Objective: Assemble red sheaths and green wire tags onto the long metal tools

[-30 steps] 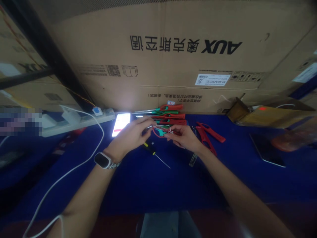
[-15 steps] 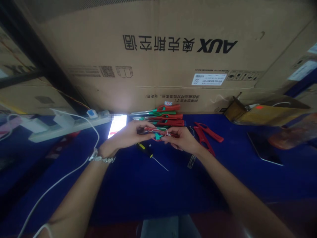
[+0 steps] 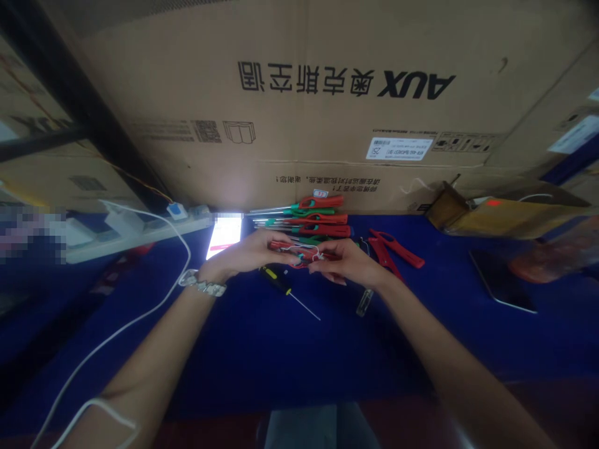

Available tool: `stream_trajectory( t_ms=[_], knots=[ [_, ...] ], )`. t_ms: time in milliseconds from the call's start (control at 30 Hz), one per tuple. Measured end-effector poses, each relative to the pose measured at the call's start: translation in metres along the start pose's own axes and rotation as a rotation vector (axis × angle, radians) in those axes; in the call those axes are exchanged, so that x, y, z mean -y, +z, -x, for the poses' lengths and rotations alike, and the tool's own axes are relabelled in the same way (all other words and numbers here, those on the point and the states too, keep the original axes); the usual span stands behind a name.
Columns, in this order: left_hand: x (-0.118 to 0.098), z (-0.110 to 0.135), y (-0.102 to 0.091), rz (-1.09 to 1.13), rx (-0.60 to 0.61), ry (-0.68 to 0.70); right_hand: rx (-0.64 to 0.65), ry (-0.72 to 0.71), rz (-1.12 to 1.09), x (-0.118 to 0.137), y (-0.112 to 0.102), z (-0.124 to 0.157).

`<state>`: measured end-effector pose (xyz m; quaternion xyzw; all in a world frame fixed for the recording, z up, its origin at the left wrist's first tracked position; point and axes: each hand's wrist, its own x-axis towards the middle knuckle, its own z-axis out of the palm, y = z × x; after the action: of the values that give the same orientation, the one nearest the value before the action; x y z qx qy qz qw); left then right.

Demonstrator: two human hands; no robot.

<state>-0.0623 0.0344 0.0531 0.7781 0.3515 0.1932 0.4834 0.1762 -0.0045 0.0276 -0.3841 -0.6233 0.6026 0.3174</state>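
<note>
Between my two hands is a red lighter casing (image 3: 306, 252) with a white wire looped over it and a small green piece partly hidden under my thumb. My left hand (image 3: 253, 252) pinches its left end, a silver watch on that wrist. My right hand (image 3: 350, 262) has thumb and fingers closed on the right end, by the wire. Just beyond lie several red and green long-necked lighters (image 3: 325, 219), metal tubes pointing left. Nearer me rests a black and yellow screwdriver (image 3: 277, 280). Loose red casing pieces (image 3: 397, 249) are to the right.
A lit phone (image 3: 225, 236) lies left of the lighters, beside a white power strip (image 3: 140, 236) with cables. A dark phone (image 3: 500, 284) is at the right. A small dark strip (image 3: 364, 302) lies near my right wrist. Behind stands a large cardboard box (image 3: 299, 112).
My left thumb has moved over the green piece, which shows less now. Both hands keep hold of the casing, and the view has shifted slightly.
</note>
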Motion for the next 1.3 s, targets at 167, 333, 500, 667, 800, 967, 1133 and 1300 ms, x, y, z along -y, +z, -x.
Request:
stream_trajectory(
  t_ms=[167, 333, 500, 667, 800, 967, 1133, 1300],
  knots=[
    [-0.01, -0.001, -0.007, -0.145, 0.039, -0.046, 0.023, 0.013, 0.0, 0.004, -0.002, 0.001],
    [-0.018, 0.002, -0.014, -0.134, 0.116, -0.045, 0.026, 0.039, 0.025, 0.004, -0.003, 0.001],
    [-0.008, 0.003, -0.007, 0.02, 0.023, -0.033, 0.015, 0.019, 0.027, 0.005, -0.002, 0.001],
    [0.003, -0.001, 0.004, 0.195, -0.113, -0.017, -0.007, 0.021, 0.026, 0.007, -0.001, 0.002],
    [0.002, 0.003, 0.006, 0.142, -0.114, -0.021, -0.011, 0.035, 0.026, 0.006, -0.001, 0.002],
    [0.004, 0.004, 0.011, 0.161, -0.119, -0.003, -0.016, 0.036, 0.034, 0.004, -0.002, 0.001],
    [0.01, -0.002, 0.015, 0.171, -0.136, -0.024, -0.031, 0.062, 0.1, 0.002, -0.002, 0.0],
    [0.013, 0.0, 0.013, -0.019, -0.095, -0.006, -0.068, 0.066, 0.128, 0.003, -0.002, 0.001]
  ],
)
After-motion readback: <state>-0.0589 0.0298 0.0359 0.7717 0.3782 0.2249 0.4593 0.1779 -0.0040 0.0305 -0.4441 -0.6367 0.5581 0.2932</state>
